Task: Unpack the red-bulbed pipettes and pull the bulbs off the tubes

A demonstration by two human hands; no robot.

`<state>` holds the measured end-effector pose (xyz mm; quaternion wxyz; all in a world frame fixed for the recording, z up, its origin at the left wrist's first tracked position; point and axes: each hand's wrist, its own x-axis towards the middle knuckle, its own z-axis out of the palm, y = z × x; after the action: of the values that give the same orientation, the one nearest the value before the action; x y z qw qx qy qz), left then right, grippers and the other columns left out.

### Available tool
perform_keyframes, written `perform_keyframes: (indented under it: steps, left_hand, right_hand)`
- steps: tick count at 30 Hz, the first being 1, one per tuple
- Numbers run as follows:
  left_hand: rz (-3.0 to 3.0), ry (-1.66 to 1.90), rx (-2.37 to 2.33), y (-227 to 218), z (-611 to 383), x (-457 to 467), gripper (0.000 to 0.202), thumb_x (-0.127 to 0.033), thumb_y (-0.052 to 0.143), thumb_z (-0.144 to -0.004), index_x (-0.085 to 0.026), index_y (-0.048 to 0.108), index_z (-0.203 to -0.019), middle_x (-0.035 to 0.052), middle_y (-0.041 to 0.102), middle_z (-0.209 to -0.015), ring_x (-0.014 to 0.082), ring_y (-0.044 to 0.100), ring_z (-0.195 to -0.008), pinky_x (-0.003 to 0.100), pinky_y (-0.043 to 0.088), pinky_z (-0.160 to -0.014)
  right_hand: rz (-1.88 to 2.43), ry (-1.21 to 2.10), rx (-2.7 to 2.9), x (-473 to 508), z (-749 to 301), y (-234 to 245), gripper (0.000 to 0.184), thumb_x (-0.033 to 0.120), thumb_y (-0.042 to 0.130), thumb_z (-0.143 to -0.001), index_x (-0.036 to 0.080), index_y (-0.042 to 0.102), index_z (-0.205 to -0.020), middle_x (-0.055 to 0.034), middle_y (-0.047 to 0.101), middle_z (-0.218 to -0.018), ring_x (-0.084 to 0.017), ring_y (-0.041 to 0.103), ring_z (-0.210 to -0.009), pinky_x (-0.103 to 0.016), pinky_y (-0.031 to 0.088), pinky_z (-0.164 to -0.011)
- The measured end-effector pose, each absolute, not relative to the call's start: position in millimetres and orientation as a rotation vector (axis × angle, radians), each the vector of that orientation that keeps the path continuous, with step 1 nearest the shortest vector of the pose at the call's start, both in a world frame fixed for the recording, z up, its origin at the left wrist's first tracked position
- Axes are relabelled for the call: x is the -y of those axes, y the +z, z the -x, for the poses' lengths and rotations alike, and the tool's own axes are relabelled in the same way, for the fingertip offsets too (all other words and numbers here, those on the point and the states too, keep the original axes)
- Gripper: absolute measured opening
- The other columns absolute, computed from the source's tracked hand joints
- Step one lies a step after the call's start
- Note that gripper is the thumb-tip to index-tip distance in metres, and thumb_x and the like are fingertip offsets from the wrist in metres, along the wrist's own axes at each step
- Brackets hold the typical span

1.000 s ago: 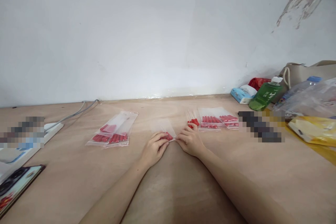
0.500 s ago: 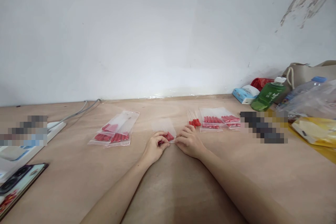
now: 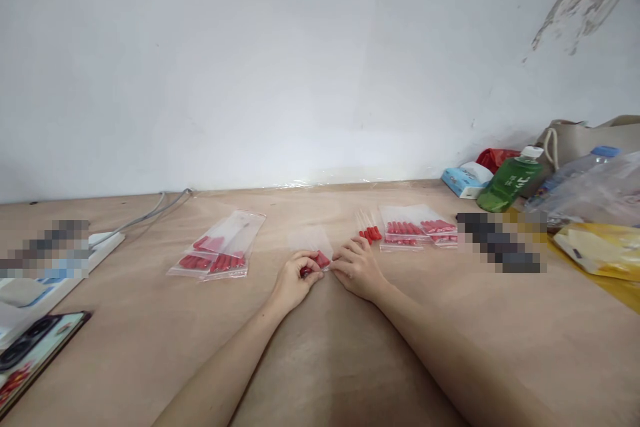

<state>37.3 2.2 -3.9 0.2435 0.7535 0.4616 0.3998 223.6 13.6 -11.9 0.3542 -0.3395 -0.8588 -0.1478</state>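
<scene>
One bag (image 3: 310,239) lies on the table (image 3: 295,367), long axis running near to far. The left hand (image 3: 294,280), nearer its red pieces (image 3: 323,259), has fingers pinching the near end; the right hand (image 3: 359,271) meets the right corner, grip unclear.

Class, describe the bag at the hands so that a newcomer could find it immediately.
On the wooden table, find where the left hand and right hand nearly meet. Between them lies a clear bag showing red pieces, the only bag a hand touches.
</scene>
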Motion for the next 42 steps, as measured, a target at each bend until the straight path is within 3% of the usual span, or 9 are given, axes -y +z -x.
perform_keyframes:
  steps: [6, 14, 20, 27, 31, 36, 38, 42]
  left_hand:
    - [-2.156, 1.051, -1.298, -4, -40, -4, 0.016, -0.03, 0.054, -0.078, -0.021, 0.067, -0.077, 0.0063, 0.061, -0.098, 0.0188, 0.056, -0.095, 0.037, 0.046, -0.083]
    - [-2.31, 1.085, -1.227, -2, -43, -3, 0.015, -0.021, 0.048, -0.081, -0.019, 0.061, -0.075, 0.0057, 0.06, -0.098, 0.0175, 0.054, -0.097, 0.035, 0.043, -0.087]
    - [-2.356, 1.063, -1.291, -1, -44, 0, 0.015, -0.018, 0.042, -0.082, -0.018, 0.055, -0.075, 0.0058, 0.059, -0.091, 0.0166, 0.055, -0.088, 0.033, 0.044, -0.082]
    - [-2.193, 1.196, -1.466, -4, -41, -1, 0.015, -0.024, 0.038, -0.085, -0.019, 0.052, -0.08, 0.0043, 0.06, -0.088, 0.0159, 0.057, -0.085, 0.03, 0.045, -0.078]
    - [-2.119, 1.229, -1.55, -2, -31, -5, 0.02, -0.03, 0.035, -0.088, -0.019, 0.052, -0.093, 0.0053, 0.061, -0.1, 0.0171, 0.057, -0.094, 0.033, 0.044, -0.084]
    - [-2.359, 0.913, -1.349, 1, -11, -14, 0.031, -0.031, 0.035, -0.088, -0.02, 0.049, -0.114, 0.0051, 0.052, -0.122, 0.0178, 0.038, -0.122, 0.038, 0.031, -0.101]
    - [-2.427, 0.778, -1.299, 3, -7, -14, 0.031, -0.03, 0.035, -0.088, -0.022, 0.05, -0.113, 0.004, 0.051, -0.124, 0.0179, 0.038, -0.122, 0.04, 0.028, -0.103]
    - [-2.487, 0.729, -1.29, 8, -7, -9, 0.02, -0.03, 0.04, -0.085, -0.02, 0.055, -0.094, 0.0045, 0.049, -0.126, 0.0195, 0.034, -0.124, 0.043, 0.023, -0.105]
  right_hand:
    - [0.882, -0.386, 2.226, -14, -219, -11, 0.017, 0.016, 0.046, -0.083, 0.022, 0.062, -0.076, 0.0002, 0.061, -0.081, -0.013, 0.047, -0.081, -0.036, 0.024, -0.089]
    - [0.855, -0.425, 2.187, -14, -216, -14, 0.016, 0.02, 0.047, -0.084, 0.024, 0.062, -0.078, 0.0008, 0.063, -0.084, -0.013, 0.047, -0.082, -0.036, 0.023, -0.09]
    - [0.911, -0.354, 2.208, -11, -204, -13, 0.016, 0.018, 0.046, -0.084, 0.02, 0.06, -0.078, -0.001, 0.062, -0.085, -0.014, 0.047, -0.083, -0.035, 0.026, -0.087]
    - [0.895, -0.256, 2.263, -8, -201, -10, 0.015, 0.016, 0.047, -0.081, 0.021, 0.06, -0.087, -0.0076, 0.054, -0.109, -0.019, 0.048, -0.095, -0.037, 0.034, -0.083]
    - [0.86, 0.12, 2.254, -6, -211, -7, 0.015, 0.015, 0.045, -0.081, 0.019, 0.058, -0.086, -0.01, 0.049, -0.115, -0.014, 0.054, -0.088, -0.028, 0.044, -0.075]
    - [0.833, 0.381, 2.13, -4, -223, -6, 0.007, 0.017, 0.05, -0.076, 0.019, 0.057, -0.075, -0.0068, 0.058, -0.101, -0.014, 0.057, -0.089, -0.026, 0.046, -0.079]
    - [0.881, 0.362, 2.064, -6, -223, -7, 0.009, 0.016, 0.05, -0.075, 0.018, 0.058, -0.073, -0.006, 0.059, -0.096, -0.013, 0.058, -0.084, -0.026, 0.046, -0.076]
    - [0.986, 0.212, 2.03, -9, -220, -11, 0.018, 0.01, 0.049, -0.071, 0.018, 0.062, -0.082, -0.0073, 0.057, -0.095, -0.015, 0.055, -0.085, -0.027, 0.045, -0.076]
